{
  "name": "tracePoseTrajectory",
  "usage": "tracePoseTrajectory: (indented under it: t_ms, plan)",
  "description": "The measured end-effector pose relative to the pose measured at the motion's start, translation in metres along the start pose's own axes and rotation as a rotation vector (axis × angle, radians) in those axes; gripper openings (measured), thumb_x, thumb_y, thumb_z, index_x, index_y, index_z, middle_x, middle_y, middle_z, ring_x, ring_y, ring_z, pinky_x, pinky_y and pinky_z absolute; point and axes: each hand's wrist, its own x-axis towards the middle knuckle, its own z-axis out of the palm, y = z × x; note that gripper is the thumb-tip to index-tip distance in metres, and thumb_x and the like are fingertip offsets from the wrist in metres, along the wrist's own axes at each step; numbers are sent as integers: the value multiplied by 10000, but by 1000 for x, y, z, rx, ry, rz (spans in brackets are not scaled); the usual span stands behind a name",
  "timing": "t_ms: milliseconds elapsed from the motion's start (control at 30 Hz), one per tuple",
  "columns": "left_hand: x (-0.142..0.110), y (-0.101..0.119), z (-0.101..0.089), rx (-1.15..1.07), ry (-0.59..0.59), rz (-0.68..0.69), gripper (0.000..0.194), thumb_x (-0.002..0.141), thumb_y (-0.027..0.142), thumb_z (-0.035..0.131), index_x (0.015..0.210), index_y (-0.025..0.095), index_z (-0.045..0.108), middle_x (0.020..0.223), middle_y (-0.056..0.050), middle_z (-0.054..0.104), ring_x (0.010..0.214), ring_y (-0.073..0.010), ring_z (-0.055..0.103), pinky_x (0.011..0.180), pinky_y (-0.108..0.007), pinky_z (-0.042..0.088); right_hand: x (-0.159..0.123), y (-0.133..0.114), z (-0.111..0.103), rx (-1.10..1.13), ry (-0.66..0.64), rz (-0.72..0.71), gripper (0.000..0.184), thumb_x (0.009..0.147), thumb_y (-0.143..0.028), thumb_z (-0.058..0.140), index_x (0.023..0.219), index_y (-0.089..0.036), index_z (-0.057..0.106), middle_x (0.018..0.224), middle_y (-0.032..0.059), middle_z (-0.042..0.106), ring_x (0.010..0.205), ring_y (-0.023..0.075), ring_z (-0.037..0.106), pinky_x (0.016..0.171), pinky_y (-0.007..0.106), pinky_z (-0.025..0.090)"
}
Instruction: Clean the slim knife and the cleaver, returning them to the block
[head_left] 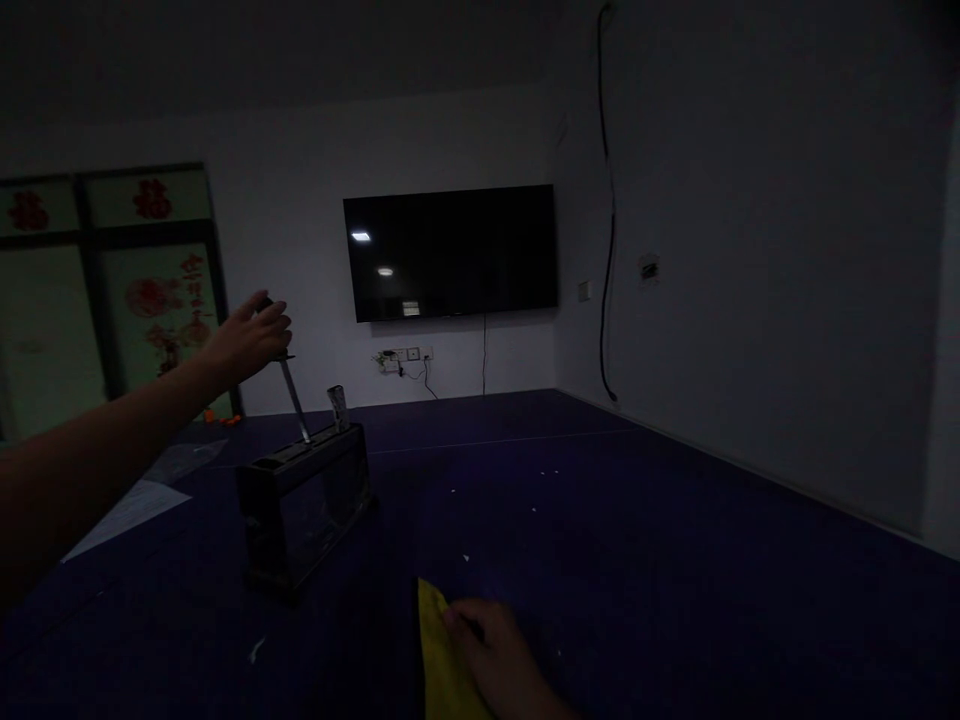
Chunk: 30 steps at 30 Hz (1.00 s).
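My left hand (251,338) is raised, its fingers closed round the dark handle of a tool with a narrow metal shaft (294,402). The tool slants down so that its lower end meets the slotted top of a black box-like holder (262,525) with see-through sides. Whether that end is inside a slot is too dark to tell. A pale patterned piece (338,407) stands up from the holder's far end. Low in the view, my right hand (491,640) pinches a yellow cloth (442,655) with a dark edge.
The holder stands on a wide dark blue surface (637,580) with several white scraps. White paper (135,512) lies at left beside clear plastic (184,460). A television (454,255) hangs on the far wall; a black cable (604,270) runs down the right wall.
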Motion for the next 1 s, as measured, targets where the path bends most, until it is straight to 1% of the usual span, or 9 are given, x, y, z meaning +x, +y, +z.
tracePoseTrajectory:
  t_ms: [167,267,433,533,600,700,800,867,1000]
  plan:
    - [8,10,2,-43,-25,-36,270,826,27,398,721,129,625,884,-78,645,1175,-200,427,1065,-490,242,3,5,3,-1,18,12,594,790,-674,406,848,-183,735,867,79,706,856,251,607,774,323,423]
    - [10,12,9,-34,-22,-62,259,836,43,410,708,117,623,890,-81,633,1195,-201,408,1075,-478,226,4,6,3,-12,13,11,631,771,-705,396,849,-178,736,887,88,706,869,260,603,777,329,422]
    - [14,15,39,-31,-52,-25,225,790,40,476,660,144,628,869,-66,641,1172,-212,447,1069,-441,252,5,1,1,-18,-52,8,680,775,-721,344,828,-165,732,841,84,706,829,257,613,728,314,426]
    - [14,27,56,-23,-100,28,193,751,49,538,638,165,643,851,-77,658,1149,-229,478,1065,-419,266,5,-3,0,-32,-76,2,701,781,-725,317,809,-160,732,793,83,703,779,248,615,681,301,424]
    - [11,40,64,-14,-120,45,181,731,53,569,630,181,647,835,-68,666,1132,-235,494,1057,-419,277,6,-2,-1,-37,-86,-18,687,793,-713,312,797,-171,734,779,78,703,771,242,614,678,295,422]
    - [2,60,67,-15,-136,69,176,711,63,598,618,202,652,822,-67,677,1087,-236,523,1036,-409,303,7,7,-1,-51,-86,-29,624,810,-681,346,824,-193,737,812,72,705,813,242,610,729,296,423]
    - [-8,75,66,-10,-162,92,179,690,58,611,603,208,654,801,-75,681,1017,-235,555,1021,-400,315,8,17,-1,-52,-81,10,584,806,-666,392,929,-203,726,944,79,700,918,259,599,805,311,417]
    - [-13,81,66,-2,-179,104,188,692,57,606,594,211,653,777,-72,680,971,-231,571,1008,-400,324,7,17,0,-56,-55,35,590,793,-675,406,962,-206,721,1007,85,687,980,276,580,852,327,402]
    - [-20,88,66,1,-213,132,219,699,50,586,595,231,654,771,-54,686,928,-225,584,977,-407,342,6,10,1,-67,-73,66,621,781,-696,382,882,-198,739,929,98,699,947,291,588,834,346,412]
